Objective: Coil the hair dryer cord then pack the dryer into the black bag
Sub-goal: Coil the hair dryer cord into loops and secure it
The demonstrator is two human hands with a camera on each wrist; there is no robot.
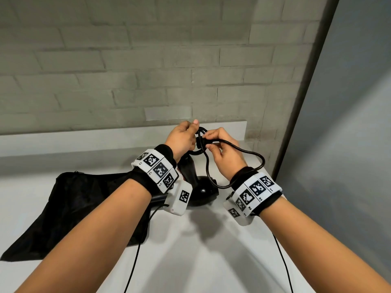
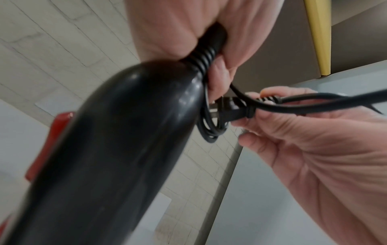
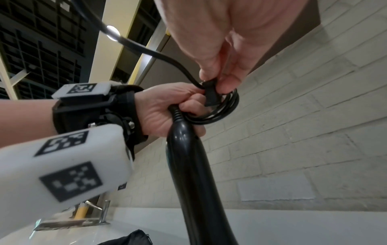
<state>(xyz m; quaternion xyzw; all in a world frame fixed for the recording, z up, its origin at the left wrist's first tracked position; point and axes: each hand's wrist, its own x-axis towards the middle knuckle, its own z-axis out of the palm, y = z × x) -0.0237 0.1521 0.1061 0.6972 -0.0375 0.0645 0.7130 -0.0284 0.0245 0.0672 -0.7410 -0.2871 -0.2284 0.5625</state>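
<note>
The black hair dryer (image 1: pixel 201 188) hangs head-down over the white counter, handle (image 3: pixel 188 159) pointing up. My left hand (image 1: pixel 182 138) grips the coiled cord (image 3: pixel 222 112) at the handle's ribbed end (image 2: pixel 204 56). My right hand (image 1: pixel 220 149) pinches the black plug (image 2: pixel 232 107) at the coil; in the head view a loose cord loop (image 1: pixel 254 163) trails around my right wrist. The black bag (image 1: pixel 69 206) lies flat on the counter at the left, below my left forearm.
A grey brick wall (image 1: pixel 148 60) rises behind a raised white ledge (image 1: pixel 105 138). A grey panel (image 1: pixel 349 123) stands at the right. Thin cables (image 1: pixel 133 267) hang from both wrist cameras. A metal fixture (image 3: pixel 102 213) sits on the counter at the left.
</note>
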